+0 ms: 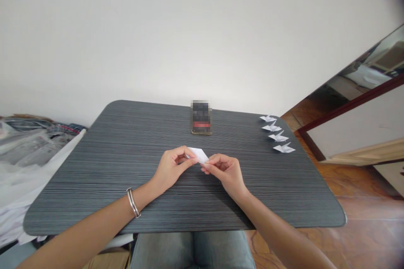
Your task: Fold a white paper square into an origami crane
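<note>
A small folded piece of white paper (199, 154) is held just above the middle of a dark grey striped table (94, 168). My left hand (172, 166) pinches its left side with thumb and fingers closed on it; a silver bangle sits on that wrist. My right hand (225, 170) pinches the paper's right end, fingers curled together. Both hands meet at the paper.
A phone (201, 118) stands at the table's far edge. Several folded white paper cranes (277, 134) lie in a row near the far right corner. Clothes and plastic bags (28, 143) are piled at the left. Wooden floor (362, 201) lies to the right.
</note>
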`<state>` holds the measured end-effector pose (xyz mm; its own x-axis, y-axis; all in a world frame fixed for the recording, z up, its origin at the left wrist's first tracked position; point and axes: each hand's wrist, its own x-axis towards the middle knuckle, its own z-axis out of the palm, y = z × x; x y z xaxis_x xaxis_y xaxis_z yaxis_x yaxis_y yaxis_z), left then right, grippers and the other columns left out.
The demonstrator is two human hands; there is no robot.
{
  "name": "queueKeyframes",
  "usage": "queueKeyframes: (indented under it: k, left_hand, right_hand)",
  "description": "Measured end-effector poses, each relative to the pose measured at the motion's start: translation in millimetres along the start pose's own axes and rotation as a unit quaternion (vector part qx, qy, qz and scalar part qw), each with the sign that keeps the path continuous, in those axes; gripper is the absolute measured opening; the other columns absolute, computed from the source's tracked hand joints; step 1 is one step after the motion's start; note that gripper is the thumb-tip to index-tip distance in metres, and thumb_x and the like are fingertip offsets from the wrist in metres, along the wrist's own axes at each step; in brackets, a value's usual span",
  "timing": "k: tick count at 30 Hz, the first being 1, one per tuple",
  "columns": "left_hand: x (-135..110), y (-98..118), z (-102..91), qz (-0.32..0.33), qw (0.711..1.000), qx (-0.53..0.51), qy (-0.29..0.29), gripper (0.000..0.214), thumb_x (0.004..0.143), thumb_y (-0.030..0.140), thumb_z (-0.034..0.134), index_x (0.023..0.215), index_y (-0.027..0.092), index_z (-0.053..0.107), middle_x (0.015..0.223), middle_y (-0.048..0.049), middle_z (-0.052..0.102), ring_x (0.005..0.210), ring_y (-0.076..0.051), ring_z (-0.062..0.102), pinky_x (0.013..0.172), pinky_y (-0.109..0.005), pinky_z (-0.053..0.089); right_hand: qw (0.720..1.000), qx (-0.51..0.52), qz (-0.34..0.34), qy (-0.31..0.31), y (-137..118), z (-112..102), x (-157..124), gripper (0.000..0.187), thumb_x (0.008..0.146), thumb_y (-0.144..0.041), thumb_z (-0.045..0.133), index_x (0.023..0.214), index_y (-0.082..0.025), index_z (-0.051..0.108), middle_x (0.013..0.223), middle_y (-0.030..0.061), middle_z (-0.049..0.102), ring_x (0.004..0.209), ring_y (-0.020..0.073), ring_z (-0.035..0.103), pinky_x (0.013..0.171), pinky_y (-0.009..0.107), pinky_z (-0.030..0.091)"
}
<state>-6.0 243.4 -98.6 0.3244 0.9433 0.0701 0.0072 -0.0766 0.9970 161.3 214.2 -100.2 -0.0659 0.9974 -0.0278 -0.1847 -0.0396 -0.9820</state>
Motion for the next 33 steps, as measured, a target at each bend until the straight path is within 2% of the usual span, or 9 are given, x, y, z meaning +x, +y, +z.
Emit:
queueKeyframes:
  k: [3,10,13,16,23,33]
  left_hand:
    - [-1.0,1.2,0.1,-0.006,1.000,-0.015,0.005,0.013,0.071,0.024,0.065,0.066,0.015,0.058,0.068,-0.0005,0.064,0.064,-0.013,0.059,0.064,-0.023,0.047]
    - [-1.8,2.8,-0.5,0.025,0.999,0.027,0.040,0.013,0.072,0.022,0.063,0.065,0.014,0.056,0.068,-0.0001,0.060,0.066,-0.012,0.057,0.066,-0.023,0.046]
    - [-0.8,2.0,-0.6,0.022,0.998,0.035,0.047,0.014,0.072,0.023,0.063,0.065,0.014,0.055,0.067,-0.0001,0.059,0.066,-0.012,0.056,0.065,-0.023,0.046]
    - [-0.6,1.2,-0.6,0.027,0.997,0.045,0.048,0.014,0.073,0.023,0.063,0.065,0.014,0.055,0.067,-0.0002,0.058,0.066,-0.012,0.055,0.065,-0.023,0.046]
    - [-1.7,0.5,0.7,0.034,0.997,0.055,0.052,0.015,0.073,0.025,0.062,0.065,0.015,0.056,0.068,-0.0005,0.058,0.066,-0.012,0.055,0.065,-0.023,0.047]
    - [-1.6,0.3,1.3,0.029,0.997,0.054,0.050,0.014,0.074,0.024,0.061,0.065,0.015,0.055,0.067,-0.0003,0.057,0.065,-0.012,0.054,0.065,-0.023,0.046]
  right_hand:
    - [1.000,0.011,0.007,-0.013,0.2,-0.7,0.3,0.016,0.064,-0.027,0.074,0.066,-0.017,0.062,0.061,0.0001,0.067,0.057,0.0122,0.063,0.055,0.022,0.050]
    - [0.998,0.034,0.041,-0.017,-0.2,-1.6,2.4,0.028,0.066,-0.028,0.073,0.088,-0.019,0.057,0.068,0.0009,0.071,0.065,0.0153,0.068,0.055,0.023,0.052]
    - [0.998,0.008,0.066,-0.017,1.6,-2.1,3.3,0.022,0.064,-0.029,0.074,0.077,-0.016,0.062,0.066,0.0023,0.071,0.061,0.0151,0.067,0.054,0.023,0.052]
    - [0.998,0.000,0.063,-0.002,3.4,-2.0,3.8,0.019,0.064,-0.030,0.074,0.070,-0.015,0.063,0.064,0.0026,0.071,0.057,0.0137,0.066,0.052,0.022,0.052]
    - [0.999,-0.001,0.042,0.007,4.0,-1.8,3.8,0.019,0.066,-0.033,0.072,0.067,-0.016,0.063,0.064,0.0030,0.071,0.056,0.0140,0.066,0.051,0.023,0.053]
    - [0.997,0.017,0.071,-0.010,5.0,-4.5,5.5,0.022,0.062,-0.034,0.075,0.065,-0.015,0.064,0.062,0.0030,0.071,0.055,0.0137,0.066,0.052,0.024,0.055]
